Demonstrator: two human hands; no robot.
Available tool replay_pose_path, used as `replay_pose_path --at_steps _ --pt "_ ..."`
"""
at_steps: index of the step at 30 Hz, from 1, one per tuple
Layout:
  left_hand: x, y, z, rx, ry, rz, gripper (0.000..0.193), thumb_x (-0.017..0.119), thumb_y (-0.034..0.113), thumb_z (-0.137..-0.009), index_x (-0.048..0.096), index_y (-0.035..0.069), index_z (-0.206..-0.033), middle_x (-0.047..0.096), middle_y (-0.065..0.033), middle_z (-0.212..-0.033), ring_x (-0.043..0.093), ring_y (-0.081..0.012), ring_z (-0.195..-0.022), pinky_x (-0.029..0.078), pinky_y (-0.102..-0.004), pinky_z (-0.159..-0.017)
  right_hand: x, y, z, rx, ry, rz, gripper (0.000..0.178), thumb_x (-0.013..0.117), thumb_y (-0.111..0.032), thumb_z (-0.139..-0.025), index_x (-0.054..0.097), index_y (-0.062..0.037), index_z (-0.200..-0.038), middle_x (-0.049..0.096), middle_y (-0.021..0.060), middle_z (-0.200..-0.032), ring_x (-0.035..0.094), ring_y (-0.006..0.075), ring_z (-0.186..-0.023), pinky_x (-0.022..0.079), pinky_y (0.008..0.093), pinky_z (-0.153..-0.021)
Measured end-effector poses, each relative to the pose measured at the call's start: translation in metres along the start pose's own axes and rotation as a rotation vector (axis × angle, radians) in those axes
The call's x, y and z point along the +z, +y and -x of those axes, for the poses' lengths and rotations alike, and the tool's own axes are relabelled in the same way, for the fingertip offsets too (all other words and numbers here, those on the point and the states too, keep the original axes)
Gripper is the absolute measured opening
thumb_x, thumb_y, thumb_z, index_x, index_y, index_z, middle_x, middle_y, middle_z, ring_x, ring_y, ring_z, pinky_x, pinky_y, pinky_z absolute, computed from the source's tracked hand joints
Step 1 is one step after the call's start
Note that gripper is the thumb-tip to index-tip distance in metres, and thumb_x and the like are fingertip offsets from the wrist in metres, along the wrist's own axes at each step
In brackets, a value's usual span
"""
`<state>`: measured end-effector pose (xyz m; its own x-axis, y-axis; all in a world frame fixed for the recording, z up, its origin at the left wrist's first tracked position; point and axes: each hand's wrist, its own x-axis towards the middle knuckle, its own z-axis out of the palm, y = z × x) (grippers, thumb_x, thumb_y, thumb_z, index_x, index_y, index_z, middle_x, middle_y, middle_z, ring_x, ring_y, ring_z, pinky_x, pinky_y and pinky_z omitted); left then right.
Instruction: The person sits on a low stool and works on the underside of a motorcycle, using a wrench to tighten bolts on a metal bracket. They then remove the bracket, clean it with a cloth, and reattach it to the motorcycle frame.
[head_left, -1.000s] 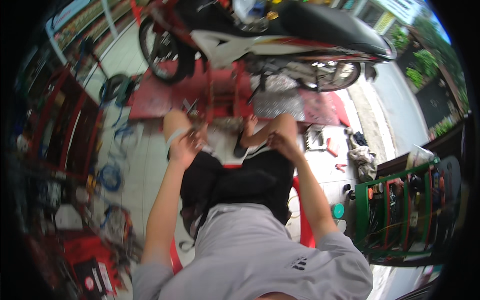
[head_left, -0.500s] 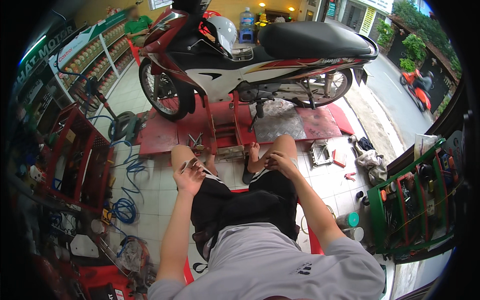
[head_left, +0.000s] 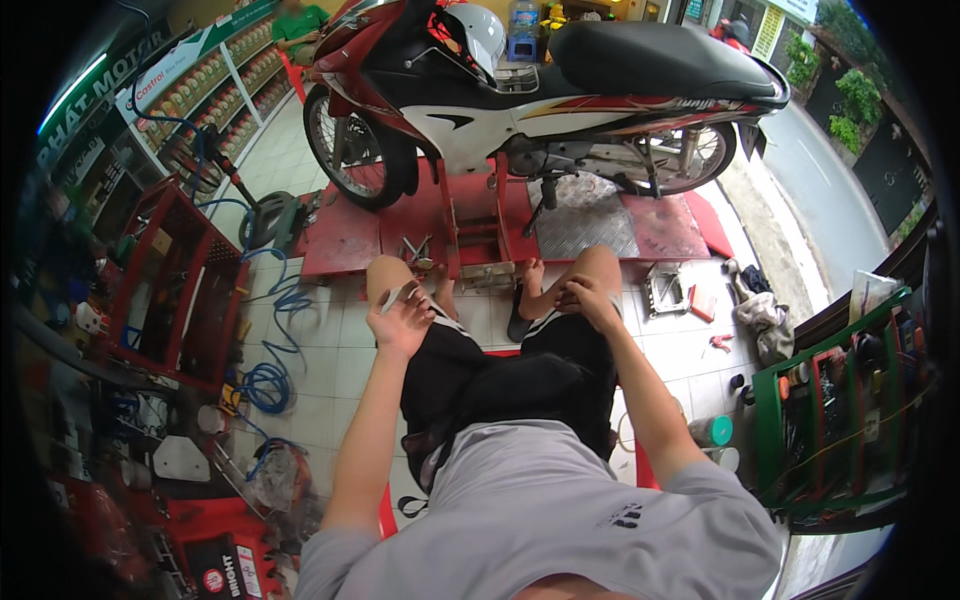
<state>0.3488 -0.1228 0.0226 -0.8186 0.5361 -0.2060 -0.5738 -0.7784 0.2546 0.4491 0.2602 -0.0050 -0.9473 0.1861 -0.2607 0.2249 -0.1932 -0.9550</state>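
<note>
- Facing palm up: left hand [head_left: 402,325], left of centre, over one leg of the black shorts [head_left: 540,385]; fingers loosely bent, slightly spread; contact, cannot tell.
- Right hand [head_left: 590,302], right of centre, at the other leg; fingers bent, close together; whether pinching cloth, cannot tell.
- Shorts: centre.
- Motorbike [head_left: 470,142]: top centre, upright above red platform [head_left: 340,240].
- Blue hose [head_left: 262,382]: left, coiled on floor.
- Green rack [head_left: 768,415]: lower right.
</note>
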Motion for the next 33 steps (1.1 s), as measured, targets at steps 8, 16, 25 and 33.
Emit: replay_pose_path --at_steps 8,16,25,33 --pt "0.004 -0.001 0.002 0.021 0.020 -0.051 0.052 0.056 0.043 -0.085 0.063 -0.002 -0.111 0.057 -0.0119 -0.090 0.049 -0.0260 -0.079 0.041 -0.0366 -0.072 0.003 -0.006 0.004 -0.015 -0.011 0.028 0.024 0.048 -0.016 -0.102 0.057 0.0044 -0.111 0.065 0.0166 -0.095 0.070 0.0277 -0.085 0.061 0.0367 -0.078" --pt "0.007 -0.001 0.003 0.033 0.039 -0.066 0.052 0.052 0.042 -0.088 0.062 -0.003 -0.112 0.057 -0.0104 -0.090 0.051 -0.0248 -0.078 0.042 -0.0374 -0.072 0.003 -0.004 0.002 -0.045 -0.022 0.039 0.025 0.049 -0.016 -0.099 0.055 0.0066 -0.108 0.069 0.0216 -0.097 0.072 0.0291 -0.086 0.060 0.0355 -0.076" --pt "-0.001 0.000 -0.001 0.027 0.007 -0.055 0.055 0.054 0.044 -0.086 0.061 -0.003 -0.114 0.056 -0.0128 -0.091 0.048 -0.0270 -0.080 0.042 -0.0370 -0.073 -0.001 0.002 -0.004 -0.065 -0.027 0.032 0.024 0.049 -0.016 -0.101 0.055 0.0055 -0.108 0.067 0.0175 -0.093 0.071 0.0283 -0.083 0.061 0.0364 -0.077" --pt "0.003 -0.002 0.002 0.035 0.050 -0.044 0.056 0.055 0.044 -0.086 0.061 -0.004 -0.115 0.055 -0.0125 -0.091 0.048 -0.0272 -0.080 0.042 -0.0373 -0.073 -0.004 0.002 -0.005 -0.057 -0.037 0.039 0.025 0.048 -0.017 -0.102 0.055 0.0057 -0.110 0.067 0.0196 -0.095 0.071 0.0290 -0.085 0.061 0.0363 -0.077"
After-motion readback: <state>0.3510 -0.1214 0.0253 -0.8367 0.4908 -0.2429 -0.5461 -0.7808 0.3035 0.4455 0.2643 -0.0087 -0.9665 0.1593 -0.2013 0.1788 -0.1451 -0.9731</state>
